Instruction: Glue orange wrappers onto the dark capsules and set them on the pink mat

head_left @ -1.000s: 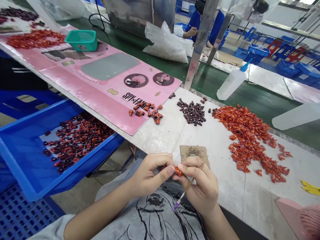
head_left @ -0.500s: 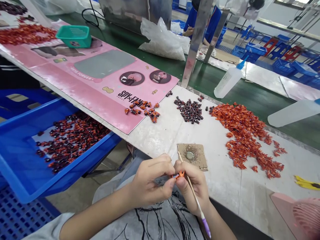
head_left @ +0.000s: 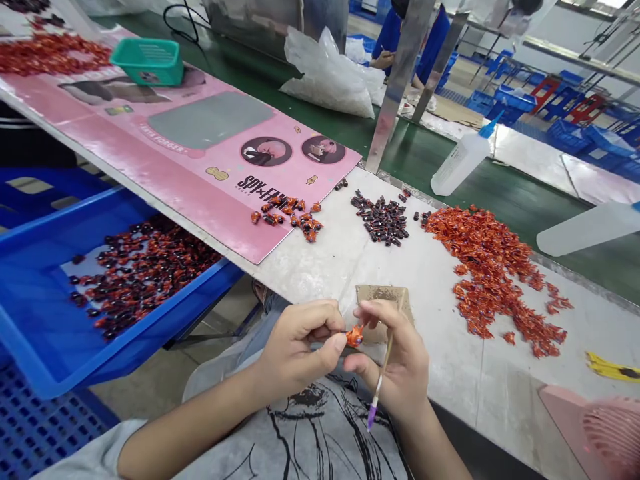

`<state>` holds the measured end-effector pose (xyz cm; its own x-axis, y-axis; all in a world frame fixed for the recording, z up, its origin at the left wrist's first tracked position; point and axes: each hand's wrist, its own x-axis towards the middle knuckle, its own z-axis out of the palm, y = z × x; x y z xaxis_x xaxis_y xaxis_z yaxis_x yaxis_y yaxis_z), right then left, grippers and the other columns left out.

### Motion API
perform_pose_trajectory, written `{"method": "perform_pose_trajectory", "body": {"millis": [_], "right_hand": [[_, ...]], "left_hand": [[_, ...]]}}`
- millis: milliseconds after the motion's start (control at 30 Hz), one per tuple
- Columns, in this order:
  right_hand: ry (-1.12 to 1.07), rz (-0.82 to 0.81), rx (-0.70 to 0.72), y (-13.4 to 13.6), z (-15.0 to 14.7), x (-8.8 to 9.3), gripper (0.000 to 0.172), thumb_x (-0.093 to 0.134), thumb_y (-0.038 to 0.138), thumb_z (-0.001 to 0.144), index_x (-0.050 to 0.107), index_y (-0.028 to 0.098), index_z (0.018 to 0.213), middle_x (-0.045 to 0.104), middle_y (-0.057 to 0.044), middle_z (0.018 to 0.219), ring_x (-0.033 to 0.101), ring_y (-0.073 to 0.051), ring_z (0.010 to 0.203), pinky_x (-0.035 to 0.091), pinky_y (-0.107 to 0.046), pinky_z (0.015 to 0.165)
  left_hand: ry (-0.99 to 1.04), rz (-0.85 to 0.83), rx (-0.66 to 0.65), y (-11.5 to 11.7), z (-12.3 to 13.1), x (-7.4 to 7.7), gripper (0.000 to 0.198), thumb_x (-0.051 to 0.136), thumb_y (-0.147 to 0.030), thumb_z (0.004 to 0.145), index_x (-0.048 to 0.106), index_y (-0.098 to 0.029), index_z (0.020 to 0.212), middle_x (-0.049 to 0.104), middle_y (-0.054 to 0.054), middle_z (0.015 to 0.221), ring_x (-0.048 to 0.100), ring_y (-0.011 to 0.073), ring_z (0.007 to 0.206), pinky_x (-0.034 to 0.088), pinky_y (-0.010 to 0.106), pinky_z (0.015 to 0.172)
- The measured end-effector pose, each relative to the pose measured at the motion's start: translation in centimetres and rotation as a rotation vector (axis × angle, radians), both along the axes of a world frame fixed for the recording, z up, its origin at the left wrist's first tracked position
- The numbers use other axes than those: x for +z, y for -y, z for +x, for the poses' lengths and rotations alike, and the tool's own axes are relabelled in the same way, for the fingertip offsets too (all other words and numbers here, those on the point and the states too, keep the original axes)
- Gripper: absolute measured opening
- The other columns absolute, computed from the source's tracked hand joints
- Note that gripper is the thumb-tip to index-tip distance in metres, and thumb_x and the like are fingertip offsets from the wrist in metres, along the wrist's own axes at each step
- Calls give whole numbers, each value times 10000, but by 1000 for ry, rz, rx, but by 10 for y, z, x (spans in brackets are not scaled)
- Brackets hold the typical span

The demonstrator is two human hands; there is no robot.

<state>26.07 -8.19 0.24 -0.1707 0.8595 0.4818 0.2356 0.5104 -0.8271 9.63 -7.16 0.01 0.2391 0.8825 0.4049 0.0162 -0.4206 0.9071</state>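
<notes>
My left hand (head_left: 305, 347) pinches a small glossy orange figure piece (head_left: 355, 336) between thumb and fingertips. Just to its right is my right hand (head_left: 400, 357), its thumb and index finger apart and off the piece. A thin wooden stick with a purple end (head_left: 381, 380) rests in the right hand, held against the palm by the other fingers. Behind the hands lies a square cardboard pad (head_left: 385, 293), partly covered by the right hand. Beyond it are a pile of small black parts (head_left: 383, 219) and a large heap of orange pieces (head_left: 483, 260).
Several orange-and-black pieces (head_left: 290, 215) sit on the pink printed sheet's (head_left: 200, 193) corner. A blue bin (head_left: 50, 380) of similar pieces stands at left. White bottles (head_left: 460, 163), a green basket (head_left: 150, 63), a yellow tool (head_left: 613, 365) and a pink fan (head_left: 610, 433) are around. Across the belt sits a person (head_left: 387, 47).
My right thumb and index finger have let go of the orange piece and spread. The piece stays in my left hand, turned, and the stick has swung with its purple end leftward.
</notes>
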Motion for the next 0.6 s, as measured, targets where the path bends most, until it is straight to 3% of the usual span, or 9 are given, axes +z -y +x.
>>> {"method": "perform_pose_trajectory", "body": {"millis": [133,300,400,600], "right_hand": [[-7,147,45,0,2,-1,237,690,295,908,662,247,1139,729,-49,954,691,-160,863,560,-264,740],[-137,23,43,0,1,-2,200,720,334,882,708,251,1063,747,-49,924,696,-167,844,568,-285,731],[-212,-67,41,1,1,-5,200,741,362,861,729,262,1034,750,-50,893,693,-180,825,564,-304,715],[-261,-151,37,1,-2,-7,191,757,382,844,749,260,992,742,-50,846,682,-184,783,548,-311,697]], "left_hand": [[2,-54,-34,1,1,0,314,511,-309,952,502,-192,660,467,-25,581,424,113,509,344,237,476],[-47,186,14,-3,-1,2,297,493,-432,986,584,-186,848,552,-4,676,484,126,583,408,231,521],[-100,337,63,-6,-6,3,206,570,-366,956,594,-177,1034,628,47,831,575,161,730,494,258,616],[-140,431,48,-8,-11,4,120,627,-154,912,594,-175,1026,672,52,852,638,159,774,544,273,695]]}}
